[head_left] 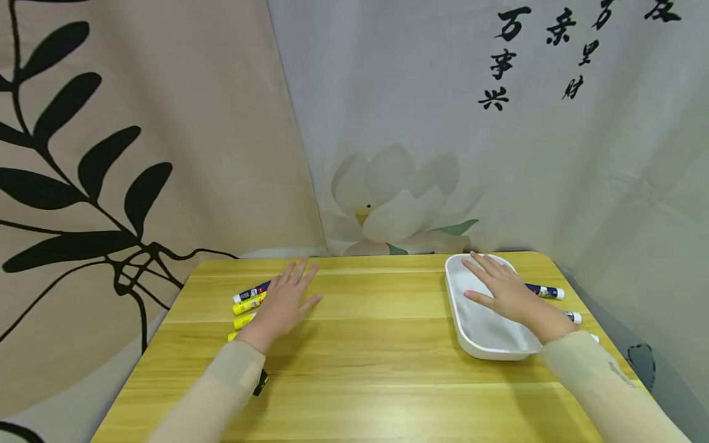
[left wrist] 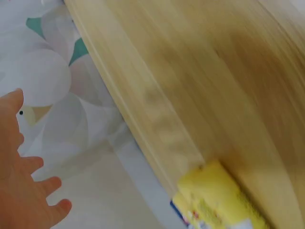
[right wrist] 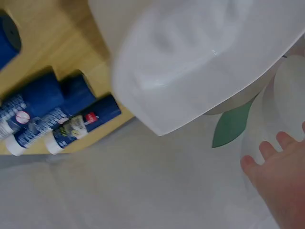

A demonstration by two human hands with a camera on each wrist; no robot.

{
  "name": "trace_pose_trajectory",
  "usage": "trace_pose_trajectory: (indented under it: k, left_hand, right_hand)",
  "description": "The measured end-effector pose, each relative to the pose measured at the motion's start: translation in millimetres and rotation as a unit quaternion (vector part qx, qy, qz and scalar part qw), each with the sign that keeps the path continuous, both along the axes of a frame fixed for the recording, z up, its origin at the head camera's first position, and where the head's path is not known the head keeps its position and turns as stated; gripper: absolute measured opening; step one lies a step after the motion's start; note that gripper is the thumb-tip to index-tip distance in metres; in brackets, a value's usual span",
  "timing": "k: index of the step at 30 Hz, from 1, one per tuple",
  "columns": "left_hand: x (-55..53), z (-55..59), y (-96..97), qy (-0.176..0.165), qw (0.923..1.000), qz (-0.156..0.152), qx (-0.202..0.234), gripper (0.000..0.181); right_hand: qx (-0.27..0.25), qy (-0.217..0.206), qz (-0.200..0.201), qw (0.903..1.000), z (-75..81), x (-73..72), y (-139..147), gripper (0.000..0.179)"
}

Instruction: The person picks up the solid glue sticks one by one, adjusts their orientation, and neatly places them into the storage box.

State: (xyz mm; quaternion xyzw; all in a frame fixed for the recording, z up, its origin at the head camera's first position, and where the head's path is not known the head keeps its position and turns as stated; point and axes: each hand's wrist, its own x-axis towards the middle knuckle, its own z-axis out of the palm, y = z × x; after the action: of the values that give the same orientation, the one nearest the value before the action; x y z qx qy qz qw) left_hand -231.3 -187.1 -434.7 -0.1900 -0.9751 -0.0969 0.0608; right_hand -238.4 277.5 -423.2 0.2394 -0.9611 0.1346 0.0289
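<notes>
My left hand (head_left: 284, 306) is held with its fingers spread above the left part of the table, holding nothing. Beside and partly under it lie several yellow tubes (head_left: 249, 303), shaped like glue sticks, and a dark blue one with a white end (head_left: 252, 291). The left wrist view shows a blurred yellow tube (left wrist: 217, 195). With fingers spread, my right hand (head_left: 503, 296) hovers over a white rectangular tray (head_left: 468, 332) and grips nothing. To the tray's right are several dark blue tubes with white ends (right wrist: 86, 121), partly hidden by the hand and forearm in the head view.
The wooden table (head_left: 376, 369) stands against a hanging cloth (head_left: 399, 123) printed with a flower, leaves and characters. A small black object (head_left: 260, 383) shows from under the left sleeve; its kind is hidden.
</notes>
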Motion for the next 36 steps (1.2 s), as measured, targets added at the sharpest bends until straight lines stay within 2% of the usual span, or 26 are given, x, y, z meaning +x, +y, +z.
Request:
trace_pose_trajectory:
  k: [3, 5, 6, 8, 10, 12, 14, 17, 19, 21, 24, 25, 27, 29, 31, 33, 35, 36]
  left_hand:
    - [-2.0, -4.7, 11.6, -0.021, 0.9991, -0.001, 0.037, 0.07]
    - [-3.4, -9.2, 21.4, -0.049, 0.9953, -0.002, 0.083, 0.071]
    - [-4.1, -12.5, 27.0, -0.065, 0.991, -0.004, 0.117, 0.071]
    - [-4.4, -19.0, 40.1, -0.106, 0.9761, -0.005, 0.19, 0.071]
    - [-2.7, -26.0, 55.7, -0.157, 0.953, -0.005, 0.259, 0.071]
    - [-0.2, -33.7, 73.0, -0.201, 0.9288, -0.006, 0.311, 0.07]
    - [3.5, -39.7, 91.9, -0.244, 0.9072, -0.003, 0.342, 0.068]
    - [8.9, -46.8, 120.2, -0.287, 0.8815, 0.0, 0.375, 0.063]
    - [12.9, -49.7, 137.8, -0.312, 0.862, 0.005, 0.4, 0.06]
    - [16.9, -51.1, 154.2, -0.328, 0.8467, 0.009, 0.419, 0.058]
    - [22.6, -52.6, 176.0, -0.347, 0.8266, 0.01, 0.443, 0.054]
    - [24.3, -53.0, 182.8, -0.35, 0.8222, 0.009, 0.449, 0.052]
    - [27.2, -54.0, 196.2, -0.359, 0.808, 0.012, 0.467, 0.05]
    - [30.2, -55.2, 209.5, -0.369, 0.7961, 0.015, 0.479, 0.046]
    - [34.5, -54.1, 222.7, -0.379, 0.7874, 0.023, 0.486, 0.042]
    - [38.8, -54.3, 236.3, -0.389, 0.7794, 0.029, 0.49, 0.036]
    - [44.2, -52.9, 248.5, -0.392, 0.7802, 0.034, 0.487, 0.028]
    - [46.7, -52.5, 253.5, -0.394, 0.7783, 0.035, 0.487, 0.025]
  right_hand:
    - [-0.008, -0.003, -0.018, 0.9998, -3.0, 4.0, 10, 0.071]
    - [-0.014, -0.01, -0.04, 0.999, -5.1, 6.8, 17, 0.072]
    - [-0.019, -0.018, -0.055, 0.9981, -5.9, 8.2, 21, 0.073]
    - [-0.033, -0.039, -0.086, 0.995, -8.0, 10.5, 28, 0.075]
    - [-0.054, -0.064, -0.116, 0.9897, -10.8, 12.4, 36, 0.078]
    - [-0.079, -0.088, -0.141, 0.9828, -13.9, 14.0, 42, 0.081]
    - [-0.105, -0.11, -0.167, 0.9743, -17.1, 15.8, 49, 0.082]
    - [-0.138, -0.14, -0.207, 0.9583, -20.8, 19.3, 58, 0.081]
    - [-0.157, -0.169, -0.238, 0.9434, -22.4, 22.1, 64, 0.079]
    - [-0.18, -0.203, -0.264, 0.9256, -24.7, 24.2, 69, 0.079]
    - [-0.221, -0.253, -0.294, 0.8948, -28.0, 26.5, 74, 0.079]
    - [-0.237, -0.267, -0.302, 0.8837, -29.3, 26.9, 76, 0.078]
    - [-0.264, -0.282, -0.312, 0.8683, -31.3, 27.6, 78, 0.076]
    - [-0.283, -0.288, -0.316, 0.8586, -32.9, 28.4, 80, 0.073]
    - [-0.292, -0.288, -0.32, 0.8543, -34.6, 29.5, 81, 0.069]
    - [-0.296, -0.282, -0.314, 0.857, -35.4, 31.1, 82, 0.065]
    - [-0.296, -0.272, -0.307, 0.8629, -36.9, 32.7, 81, 0.06]
    - [-0.296, -0.265, -0.303, 0.8663, -38.0, 33.1, 81, 0.058]
